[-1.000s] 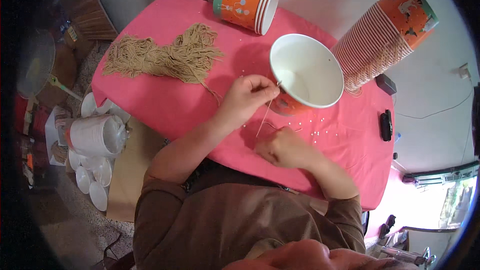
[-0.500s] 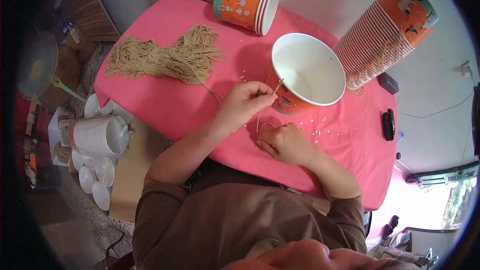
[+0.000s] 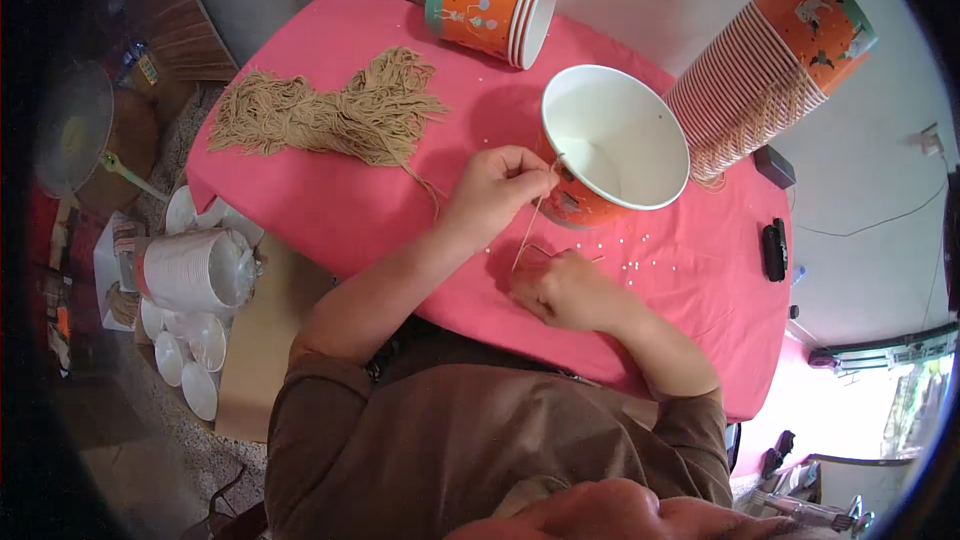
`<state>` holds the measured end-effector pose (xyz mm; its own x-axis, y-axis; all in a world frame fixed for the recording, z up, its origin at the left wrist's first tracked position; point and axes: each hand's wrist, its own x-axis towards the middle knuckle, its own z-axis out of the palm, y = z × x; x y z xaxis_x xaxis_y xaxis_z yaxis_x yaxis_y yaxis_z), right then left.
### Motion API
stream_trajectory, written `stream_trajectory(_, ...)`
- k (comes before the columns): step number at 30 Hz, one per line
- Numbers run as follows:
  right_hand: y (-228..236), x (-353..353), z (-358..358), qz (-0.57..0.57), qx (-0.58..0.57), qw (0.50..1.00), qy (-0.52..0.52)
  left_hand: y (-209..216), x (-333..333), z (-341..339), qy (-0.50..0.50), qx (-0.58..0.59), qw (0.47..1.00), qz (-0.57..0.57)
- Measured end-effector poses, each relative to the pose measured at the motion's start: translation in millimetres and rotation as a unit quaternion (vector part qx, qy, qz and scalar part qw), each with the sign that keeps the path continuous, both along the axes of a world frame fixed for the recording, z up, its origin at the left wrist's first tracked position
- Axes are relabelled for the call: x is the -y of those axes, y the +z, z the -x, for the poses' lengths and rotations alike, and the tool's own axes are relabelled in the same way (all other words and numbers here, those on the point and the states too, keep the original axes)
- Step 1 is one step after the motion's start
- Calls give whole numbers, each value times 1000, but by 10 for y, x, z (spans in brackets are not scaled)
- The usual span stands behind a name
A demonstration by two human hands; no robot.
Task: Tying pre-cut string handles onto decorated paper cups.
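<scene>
A large paper bucket (image 3: 575, 202), orange outside and white inside, stands upright with its mouth tilted toward me. My left hand (image 3: 497, 192) is at its near left side, thumb and forefinger pinching a thin tan cord (image 3: 527, 227) that reaches the bucket just below the rim. The cord runs down to my right hand (image 3: 568, 290), closed on its lower part over the tablecloth. A loose end sticks out past the right hand's knuckles. Small white bits (image 3: 632, 266) lie scattered beside the bucket.
A bundle of tan cords (image 3: 325, 115) lies at the left on the pink tablecloth (image 3: 330, 210). Nested orange buckets (image 3: 480, 15) lie behind. A tall leaning stack of buckets (image 3: 735, 70) with cord handles stands right. A black object (image 3: 774, 250) rests near the right edge.
The cord between my hands has straightened and looks tauter. My right hand has shifted slightly left and turned, knuckles up. My left hand stays pinched by the rim.
</scene>
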<state>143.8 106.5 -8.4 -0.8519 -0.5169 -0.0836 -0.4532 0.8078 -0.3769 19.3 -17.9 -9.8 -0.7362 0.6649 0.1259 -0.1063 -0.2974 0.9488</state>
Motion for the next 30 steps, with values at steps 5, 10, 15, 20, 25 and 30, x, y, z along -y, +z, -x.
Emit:
stream_trajectory(5, -129, 69, -12, 84, -19, 995, 58, 161, -25, 74, 48, -129, 988, 65)
stream_trajectory(10, -170, 64, 17, 72, -15, 995, 66, 184, -91, 63, 73, -203, 973, 79)
stream_trajectory(15, -75, 59, 4, 63, -31, 997, 11, 99, -38, 74, 13, -128, 991, 46)
stream_trajectory(20, -54, 73, 4, 93, -33, 995, -4, 71, -31, 61, -67, 82, 994, 10)
stream_trajectory(25, -36, 103, -1, 93, -28, 995, -12, 9, -79, 69, -91, 142, 985, -46)
stream_trajectory(30, -51, 106, -27, 75, 19, 997, -23, -14, -130, 65, -75, 125, 987, -69)
